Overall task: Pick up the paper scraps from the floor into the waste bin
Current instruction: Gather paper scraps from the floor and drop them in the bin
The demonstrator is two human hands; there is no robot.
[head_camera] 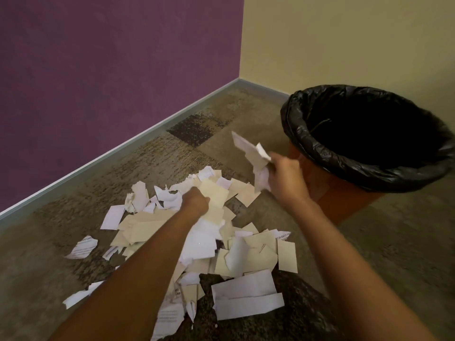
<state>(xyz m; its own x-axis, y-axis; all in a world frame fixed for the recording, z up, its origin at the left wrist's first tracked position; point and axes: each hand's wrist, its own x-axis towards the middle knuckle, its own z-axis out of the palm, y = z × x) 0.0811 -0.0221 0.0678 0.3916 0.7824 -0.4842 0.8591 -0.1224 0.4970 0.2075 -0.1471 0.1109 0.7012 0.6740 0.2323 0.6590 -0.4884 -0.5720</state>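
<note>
A heap of torn white and cream paper scraps (248, 257) covers the carpet in the middle of the view. My left hand (195, 200) reaches into the far part of the heap and is closed on cream and white scraps (216, 196). My right hand (285, 175) is raised above the floor, closed on a bunch of scraps (253, 153) that stick up to the left. Just right of that hand stands the orange waste bin (344, 188) with a black liner (307, 141), its mouth open and dark inside.
A purple wall (110, 70) with a grey skirting board runs along the left, a cream wall (344, 40) stands behind the bin, and they meet in a corner. Stray scraps (82, 247) lie on the patterned carpet to the left of the heap.
</note>
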